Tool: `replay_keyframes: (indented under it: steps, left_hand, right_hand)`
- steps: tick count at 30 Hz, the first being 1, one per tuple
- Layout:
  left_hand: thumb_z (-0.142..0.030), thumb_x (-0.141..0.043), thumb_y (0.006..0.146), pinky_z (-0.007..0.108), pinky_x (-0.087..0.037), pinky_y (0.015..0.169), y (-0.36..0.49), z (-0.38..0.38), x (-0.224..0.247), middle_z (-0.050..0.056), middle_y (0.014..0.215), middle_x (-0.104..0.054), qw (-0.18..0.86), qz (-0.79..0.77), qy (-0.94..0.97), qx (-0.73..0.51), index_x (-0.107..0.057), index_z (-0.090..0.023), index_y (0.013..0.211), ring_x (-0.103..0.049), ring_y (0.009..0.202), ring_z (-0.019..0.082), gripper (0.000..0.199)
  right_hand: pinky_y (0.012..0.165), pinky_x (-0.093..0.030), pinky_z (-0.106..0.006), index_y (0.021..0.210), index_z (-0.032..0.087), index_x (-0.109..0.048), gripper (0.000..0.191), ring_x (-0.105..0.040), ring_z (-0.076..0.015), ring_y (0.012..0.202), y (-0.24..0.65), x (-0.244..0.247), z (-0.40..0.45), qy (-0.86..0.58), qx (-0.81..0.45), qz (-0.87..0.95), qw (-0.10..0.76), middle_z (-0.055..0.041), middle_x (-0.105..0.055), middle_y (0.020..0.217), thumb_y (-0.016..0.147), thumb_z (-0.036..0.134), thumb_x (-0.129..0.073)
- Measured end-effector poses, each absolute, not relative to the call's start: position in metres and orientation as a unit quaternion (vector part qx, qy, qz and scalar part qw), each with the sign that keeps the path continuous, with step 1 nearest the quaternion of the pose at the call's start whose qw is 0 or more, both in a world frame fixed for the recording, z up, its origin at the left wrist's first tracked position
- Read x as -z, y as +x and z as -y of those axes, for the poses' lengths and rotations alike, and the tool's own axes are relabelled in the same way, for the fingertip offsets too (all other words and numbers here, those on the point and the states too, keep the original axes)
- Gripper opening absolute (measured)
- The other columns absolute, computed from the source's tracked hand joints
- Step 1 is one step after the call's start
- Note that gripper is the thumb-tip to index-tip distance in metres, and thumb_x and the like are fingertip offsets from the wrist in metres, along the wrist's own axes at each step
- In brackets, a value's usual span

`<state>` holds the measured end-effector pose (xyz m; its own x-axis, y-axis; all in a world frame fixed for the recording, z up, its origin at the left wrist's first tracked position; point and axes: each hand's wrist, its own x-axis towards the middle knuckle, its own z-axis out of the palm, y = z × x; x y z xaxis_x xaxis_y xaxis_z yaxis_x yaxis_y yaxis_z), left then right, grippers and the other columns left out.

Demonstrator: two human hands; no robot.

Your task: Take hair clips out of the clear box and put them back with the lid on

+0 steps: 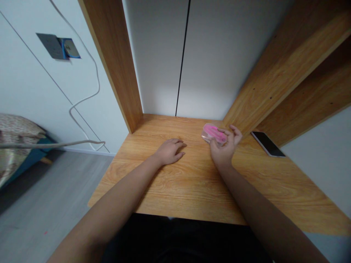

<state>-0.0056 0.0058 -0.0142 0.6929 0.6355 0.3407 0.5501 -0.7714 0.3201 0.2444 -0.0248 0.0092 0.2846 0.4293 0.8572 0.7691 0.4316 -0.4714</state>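
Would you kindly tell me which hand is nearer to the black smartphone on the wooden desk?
The right hand is nearer: it holds a pink translucent case left of the black smartphone. The left hand rests palm down on the wooden desk, farther left.

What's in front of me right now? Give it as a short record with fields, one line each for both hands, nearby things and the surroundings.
Left hand: left hand rests palm down on the wooden desk.
Right hand: right hand holds a pink translucent plastic case in its fingers.
Nearby: black smartphone lying on the desk, right of the right hand.
Surroundings: white cable running down the wall; patterned bedding and grey floor left of the desk.
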Motion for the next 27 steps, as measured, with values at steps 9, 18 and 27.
replay_keyframes:
  steps: [9, 18, 27]
  left_hand:
    - [-0.031, -0.062, 0.089, 0.044, -0.046, 0.111, 0.000, 0.000, 0.008, 0.014, 0.136, -0.064, 0.167, -0.187, 0.935, -0.252, -0.058, -0.017, 0.135, -0.060, 0.128, 0.028, 0.048]
    - [-0.030, -0.060, 0.091, 0.045, -0.050, 0.107, 0.003, 0.002, 0.008, 0.016, 0.132, -0.067, 0.167, -0.195, 0.943, -0.213, -0.059, -0.015, 0.132, -0.065, 0.120, 0.029, 0.043]
    - [-0.029, -0.059, 0.092, 0.043, -0.049, 0.108, 0.003, -0.001, 0.010, 0.015, 0.134, -0.066, 0.175, -0.183, 0.941, -0.225, -0.057, -0.016, 0.135, -0.064, 0.122, 0.028, 0.045]
  right_hand:
    - [0.114, -0.046, -0.050, 0.147, 0.025, -0.047, 0.065, -0.055, -0.0283, 0.133, 0.222, -0.004, 0.038, -0.332, -0.115, 0.878, 0.325, -0.0114, -0.059, 0.143, 0.085, 0.017, -0.064]
    - [0.099, -0.056, -0.044, 0.122, 0.025, -0.070, 0.029, -0.070, -0.0241, 0.110, 0.234, 0.007, 0.026, -0.376, -0.157, 0.856, 0.319, -0.0075, -0.075, 0.119, 0.097, 0.023, -0.057]
    - [0.088, -0.058, -0.040, 0.116, 0.025, -0.073, 0.025, -0.072, -0.0231, 0.099, 0.235, 0.007, 0.025, -0.377, -0.150, 0.851, 0.334, -0.0069, -0.076, 0.109, 0.095, 0.023, -0.060]
